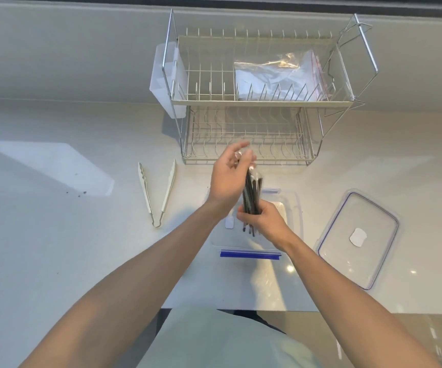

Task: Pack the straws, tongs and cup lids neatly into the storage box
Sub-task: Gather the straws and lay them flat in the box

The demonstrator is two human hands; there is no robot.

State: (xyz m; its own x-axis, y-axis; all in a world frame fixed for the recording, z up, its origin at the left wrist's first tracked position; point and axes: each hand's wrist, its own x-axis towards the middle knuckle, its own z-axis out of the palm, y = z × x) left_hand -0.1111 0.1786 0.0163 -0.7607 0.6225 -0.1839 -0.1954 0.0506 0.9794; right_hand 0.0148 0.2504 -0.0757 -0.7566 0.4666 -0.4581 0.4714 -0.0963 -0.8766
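Note:
A bundle of dark straws (252, 193) in a clear wrapper stands almost upright above the clear storage box (295, 208), which has blue clips. My right hand (263, 219) grips the bundle's lower end. My left hand (229, 179) pinches the wrapper at the top. White tongs (159, 192) lie on the counter left of the box. The box's clear lid (358, 240) with a blue seal lies to the right. A clear bag (278, 78), perhaps holding the cup lids, rests on the dish rack's upper tier.
A two-tier wire dish rack (254, 102) stands at the back against the wall, with a white cutlery holder (165, 83) on its left side. The counter's front edge (347, 312) runs close to my body.

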